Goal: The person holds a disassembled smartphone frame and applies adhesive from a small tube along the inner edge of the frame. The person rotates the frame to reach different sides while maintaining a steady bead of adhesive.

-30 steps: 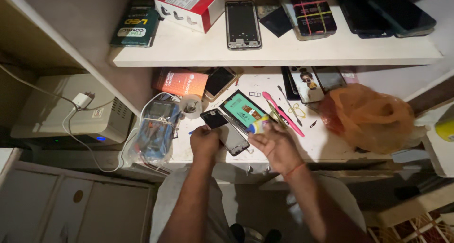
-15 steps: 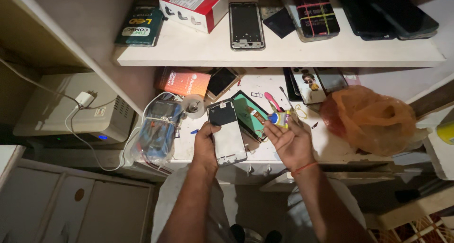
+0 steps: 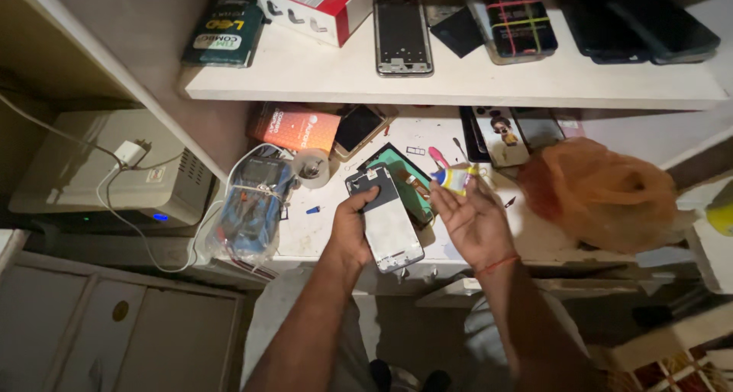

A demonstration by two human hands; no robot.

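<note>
My left hand (image 3: pixel 351 232) grips a phone frame (image 3: pixel 387 220) with a pale back panel and a dark upper end, holding it above the white worktop (image 3: pixel 321 224). My right hand (image 3: pixel 472 216) is palm up just to its right, with a small yellow and blue glue tube (image 3: pixel 456 179) pinched at the fingertips. A green-backed phone part (image 3: pixel 408 180) lies on the worktop under and between both hands. A pink tool (image 3: pixel 439 158) lies just beyond it.
An orange plastic bag (image 3: pixel 603 193) sits at the right. A multimeter in a clear bag (image 3: pixel 252 205), a tape roll (image 3: pixel 311 167) and an orange box (image 3: pixel 294 126) lie at the left. The shelf (image 3: pixel 321 79) above holds phones, boxes and a phone frame (image 3: pixel 402 35). A grey device (image 3: pixel 84 170) stands far left.
My left hand lifted the phone frame off the worktop and turned it upright. My right hand picked up the glue tube and turned palm up beside it.
</note>
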